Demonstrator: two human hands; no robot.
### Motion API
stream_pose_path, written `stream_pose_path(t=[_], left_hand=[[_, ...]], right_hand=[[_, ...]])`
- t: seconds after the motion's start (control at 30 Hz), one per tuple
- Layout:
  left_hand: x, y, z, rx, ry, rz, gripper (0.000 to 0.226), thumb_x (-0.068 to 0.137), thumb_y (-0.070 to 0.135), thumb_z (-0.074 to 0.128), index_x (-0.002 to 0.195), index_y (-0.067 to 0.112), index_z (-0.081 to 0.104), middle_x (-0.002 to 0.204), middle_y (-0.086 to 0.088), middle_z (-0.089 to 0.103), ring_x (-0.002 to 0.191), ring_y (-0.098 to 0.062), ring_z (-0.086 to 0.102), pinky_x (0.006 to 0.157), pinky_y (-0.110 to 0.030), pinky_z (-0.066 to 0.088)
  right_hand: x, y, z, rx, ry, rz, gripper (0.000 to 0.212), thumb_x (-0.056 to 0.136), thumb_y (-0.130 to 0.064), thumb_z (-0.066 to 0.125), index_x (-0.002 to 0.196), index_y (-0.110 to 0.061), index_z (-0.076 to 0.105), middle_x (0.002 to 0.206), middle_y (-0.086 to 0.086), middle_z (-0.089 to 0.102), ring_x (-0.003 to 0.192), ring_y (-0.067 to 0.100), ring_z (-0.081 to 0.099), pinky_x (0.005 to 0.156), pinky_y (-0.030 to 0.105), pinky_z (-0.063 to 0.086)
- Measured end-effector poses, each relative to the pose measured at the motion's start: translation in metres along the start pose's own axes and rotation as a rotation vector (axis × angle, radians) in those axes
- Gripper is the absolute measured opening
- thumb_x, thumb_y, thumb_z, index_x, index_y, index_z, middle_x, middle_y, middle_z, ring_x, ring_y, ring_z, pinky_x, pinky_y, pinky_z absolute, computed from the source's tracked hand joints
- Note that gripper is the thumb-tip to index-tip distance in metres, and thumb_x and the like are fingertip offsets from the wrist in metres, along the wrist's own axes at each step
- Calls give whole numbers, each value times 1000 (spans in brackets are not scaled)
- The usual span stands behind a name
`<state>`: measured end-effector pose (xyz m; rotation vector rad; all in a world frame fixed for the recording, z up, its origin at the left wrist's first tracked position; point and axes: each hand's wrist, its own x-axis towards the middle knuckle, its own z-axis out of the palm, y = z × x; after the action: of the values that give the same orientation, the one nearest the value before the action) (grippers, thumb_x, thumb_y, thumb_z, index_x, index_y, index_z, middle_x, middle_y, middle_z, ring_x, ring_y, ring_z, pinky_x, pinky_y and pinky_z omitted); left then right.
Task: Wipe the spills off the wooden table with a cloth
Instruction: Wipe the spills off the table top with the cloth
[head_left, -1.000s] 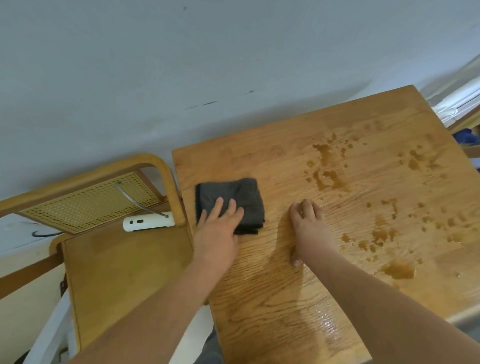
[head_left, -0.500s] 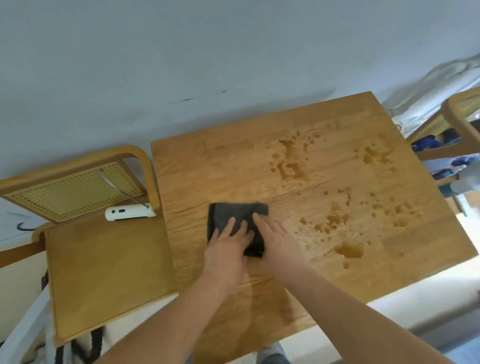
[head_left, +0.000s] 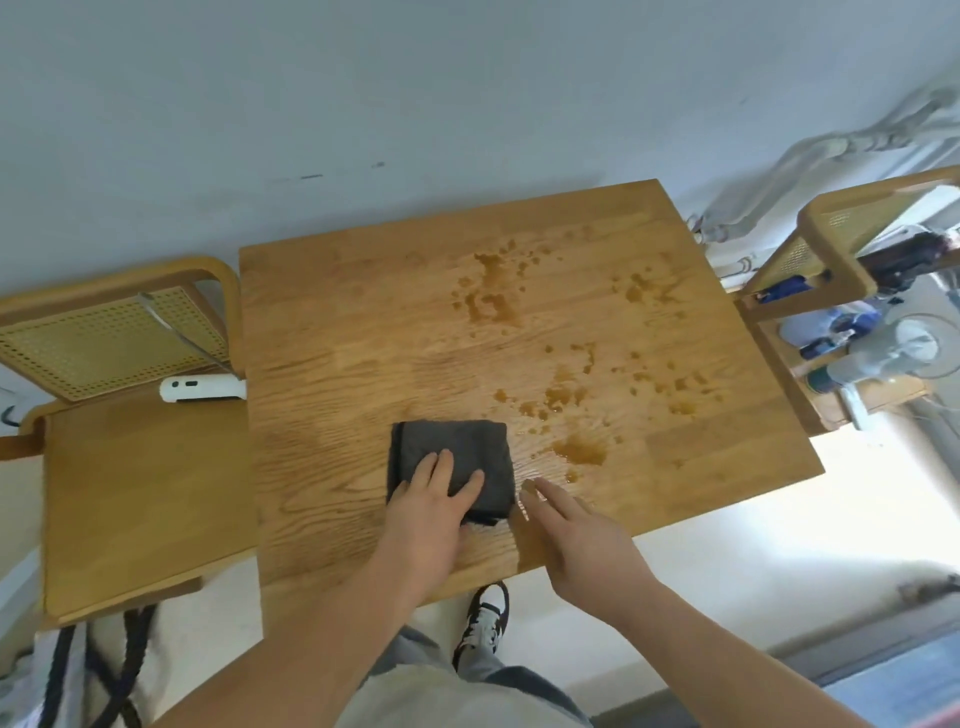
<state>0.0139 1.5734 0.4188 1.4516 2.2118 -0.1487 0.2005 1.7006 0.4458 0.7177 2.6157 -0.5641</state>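
Note:
A folded dark grey cloth lies flat on the wooden table, near its front edge. My left hand presses down on the cloth's near half with fingers spread flat. My right hand hovers just right of the cloth, fingers straight and apart, holding nothing. Brown spills spread right of the cloth, with further patches at the middle right and towards the back. A wet sheen shows beside the cloth's right edge.
A wooden chair with a cane back stands left of the table, a white device on its seat. Another chair stands right, with bottles and clutter behind it. My legs and a shoe show below the table's front edge.
The cloth has slid from the table's left part towards the front and right, close to the spills. My right hand, on the cloth half a second ago, has come off it.

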Motion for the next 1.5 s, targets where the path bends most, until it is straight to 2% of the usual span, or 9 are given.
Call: stream_pose_path(t=[0.17,0.27,0.37,0.6,0.8,1.0,1.2,1.4,1.5], left_hand=[[8,54,2,92,2,-137,75,97,19,56,161,29,17,153,-10,29,138,-33,29,83,-37,52],[8,92,16,188,-27,117,81,93,19,61,160,21,16,145,-13,34,129,-37,34,75,-40,50],[24,85,14,252,-25,426,64,99,30,56,156,34,28,142,-7,42,123,-33,40,83,-44,47],[52,93,-6,119,56,-76,61,101,25,49,155,41,26,148,-1,30,130,-31,30,99,-47,42],[60,119,4,205,-48,372,58,102,27,49,154,40,29,145,-3,34,127,-30,34,91,-47,42],[86,117,-13,22,84,-107,56,100,27,48,152,41,33,137,-2,34,120,-30,34,90,-46,46],[91,115,-10,177,-41,423,59,102,23,47,153,44,27,141,0,35,124,-28,34,92,-44,41],[110,128,-18,-55,107,-64,63,98,25,53,153,42,29,130,0,35,114,-28,35,85,-43,49],[94,147,4,-51,73,292,63,93,22,55,152,34,38,129,-4,42,111,-33,42,75,-41,46]], right_hand=[[-32,74,2,164,137,368,54,92,-31,65,144,-29,49,152,-4,45,137,23,44,90,39,58],[-33,98,7,156,80,519,63,88,-50,72,142,-28,48,150,-2,39,139,25,37,93,40,57],[-25,100,15,59,68,561,78,87,-51,74,149,-18,41,150,8,36,138,30,35,95,37,54],[-16,104,3,108,46,586,72,84,-67,66,131,-13,56,135,10,46,127,32,40,92,38,51],[-16,100,3,48,43,565,50,95,-42,63,133,-11,53,134,12,43,127,32,41,88,31,49],[-13,101,3,43,2,570,65,97,-55,57,139,-6,48,138,15,40,131,35,38,92,31,49],[-11,99,6,10,11,604,39,87,-23,72,121,-5,61,120,14,48,113,33,47,56,29,40],[-9,99,3,72,20,602,50,98,-40,59,135,-8,52,137,12,39,130,31,36,77,27,48],[-10,99,10,103,60,618,46,93,-48,65,121,-12,68,129,8,45,123,31,40,72,28,44]])
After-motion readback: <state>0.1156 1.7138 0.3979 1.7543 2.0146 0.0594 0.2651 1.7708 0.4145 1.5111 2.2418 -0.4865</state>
